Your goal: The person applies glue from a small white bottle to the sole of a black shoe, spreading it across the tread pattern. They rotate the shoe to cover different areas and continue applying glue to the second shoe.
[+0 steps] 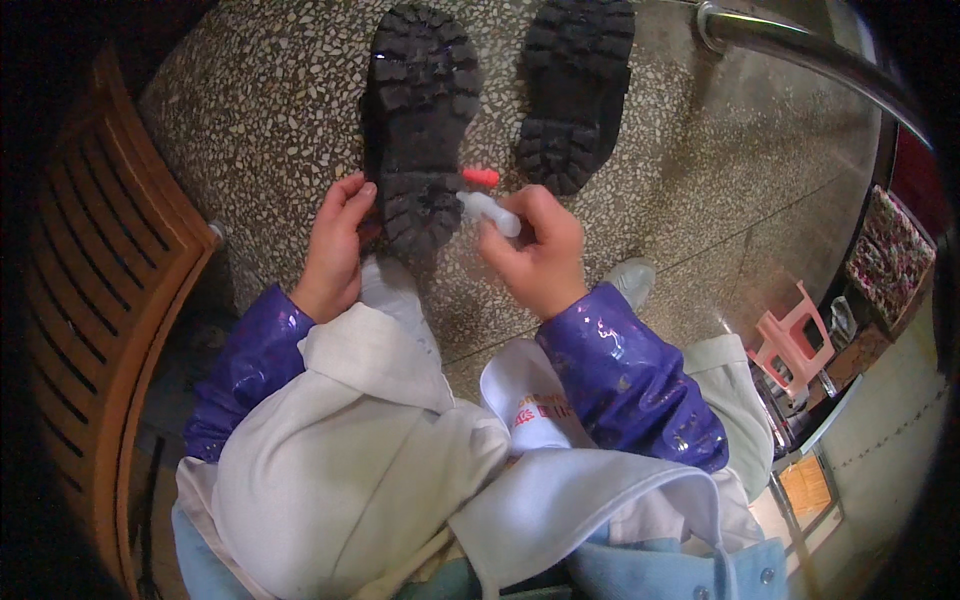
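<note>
Two black shoes lie sole up on the speckled floor, their chunky treads showing. My left hand (pixel 338 248) grips the near left edge of the left shoe (pixel 424 115) beside its heel; some of the fingers are hidden behind the sole. In my right hand (pixel 543 252) is a small white squeeze bottle (pixel 490 214), tilted, its narrow nozzle at the right edge of that heel. Whether the tip touches the sole I cannot tell. A small red cap (pixel 480 177) rests between the shoes, just beyond the bottle. The right shoe (pixel 575 95) is untouched.
A slatted brown wooden chair (pixel 100 260) stands close on the left. A metal rail (pixel 780 38) curves across the far right. Farther right are a pink plastic stool (pixel 797 340) and a patterned cushion (pixel 890 255). My knees and white clothing fill the near side.
</note>
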A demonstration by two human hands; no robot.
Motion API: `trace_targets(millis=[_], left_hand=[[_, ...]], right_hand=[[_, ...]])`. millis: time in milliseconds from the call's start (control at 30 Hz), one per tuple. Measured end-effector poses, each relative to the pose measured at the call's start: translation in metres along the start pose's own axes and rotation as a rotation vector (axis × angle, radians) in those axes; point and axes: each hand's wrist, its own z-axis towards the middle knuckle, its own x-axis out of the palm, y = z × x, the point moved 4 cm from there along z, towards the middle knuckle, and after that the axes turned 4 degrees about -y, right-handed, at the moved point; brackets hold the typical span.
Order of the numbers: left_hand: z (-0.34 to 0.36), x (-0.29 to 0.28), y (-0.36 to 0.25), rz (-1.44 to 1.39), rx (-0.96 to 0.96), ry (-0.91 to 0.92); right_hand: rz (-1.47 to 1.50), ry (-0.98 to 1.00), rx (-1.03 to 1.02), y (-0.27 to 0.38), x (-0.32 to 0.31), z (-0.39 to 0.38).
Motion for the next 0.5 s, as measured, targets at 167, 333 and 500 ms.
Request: trace_targets(millis=[167,333,500], left_hand=[[-0.002,0.002,-0.002,0.005,0.031,0.019],[-0.001,0.001,0.0,0.016,0.051,0.01],[0.002,-0.002,0.003,0.023,0.026,0.014]], right_hand=[[-0.033,0.049,0.014,0.004,-0.001,0.001],[-0.003,0.019,0.131,-0.002,-0.005,-0.002],[0.019,0.025,0.114,-0.001,0.001,0.0]])
